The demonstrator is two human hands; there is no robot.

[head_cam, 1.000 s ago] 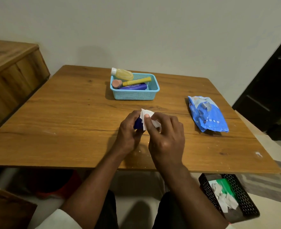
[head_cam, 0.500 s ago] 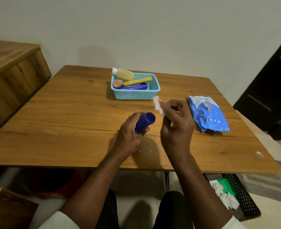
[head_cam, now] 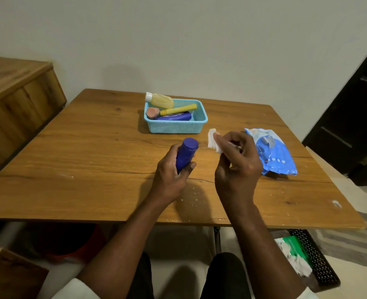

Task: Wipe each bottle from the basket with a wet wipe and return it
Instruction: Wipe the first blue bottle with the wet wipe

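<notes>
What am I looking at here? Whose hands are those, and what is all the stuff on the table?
There is no machine here. A person wears a camera on their head, so you look down at their own two hands. The left hand grips a dark blue bottle. The right hand pinches a white wet wipe; wipe and bottle are apart. On the wooden table sits a light blue basket with more bottles lying in it. To the right lies a blue pack of wipes. Under the table, a black bin holds crumpled wipes.
</notes>
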